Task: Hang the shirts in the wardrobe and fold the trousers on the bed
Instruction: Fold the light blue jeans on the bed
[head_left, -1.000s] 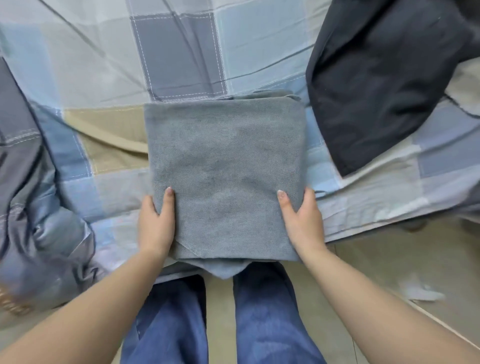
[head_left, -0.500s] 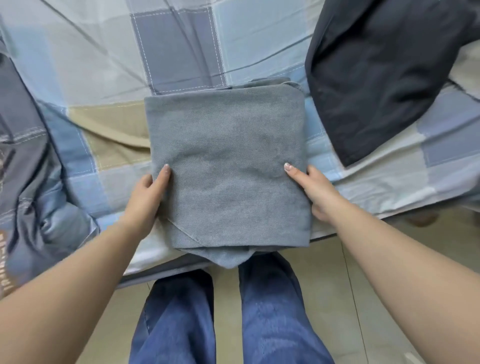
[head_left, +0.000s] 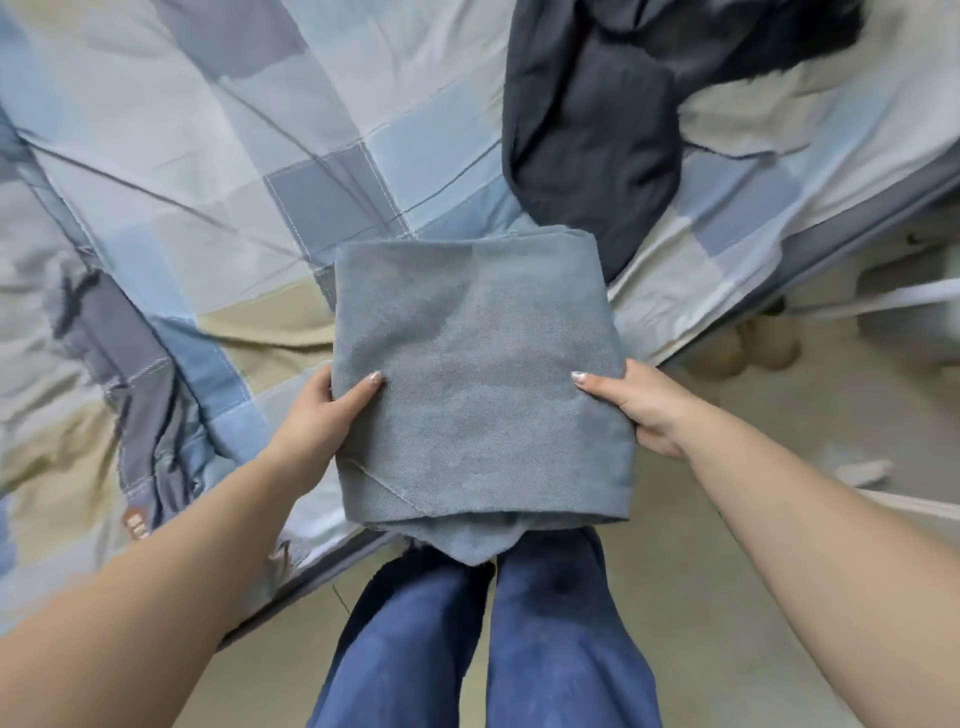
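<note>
Folded grey-blue twill trousers (head_left: 478, 379) at frame centre, over the near edge of the bed with the blue, grey and beige patchwork cover (head_left: 249, 171). Left hand (head_left: 324, 415) gripping the bundle's left edge, thumb on top; right hand (head_left: 639, 405) gripping the right edge likewise. Dark navy crumpled garment (head_left: 597, 130) upper right, on the bed. Grey-blue denim garment (head_left: 140, 389) at left.

Trousers: we see the folded grey trousers (head_left: 478, 384) as a thick square held over the bed's edge.
Left hand: our left hand (head_left: 317, 415) grips their left side, thumb on top.
Right hand: our right hand (head_left: 636, 408) grips their right side, thumb on top.
Bed: the checked bed (head_left: 249, 156) carries a dark garment (head_left: 592, 130) beyond the trousers and a blue-grey garment (head_left: 140, 374) at left.
Below: we see blue-jeaned legs (head_left: 488, 639) on the floor (head_left: 727, 545).
</note>
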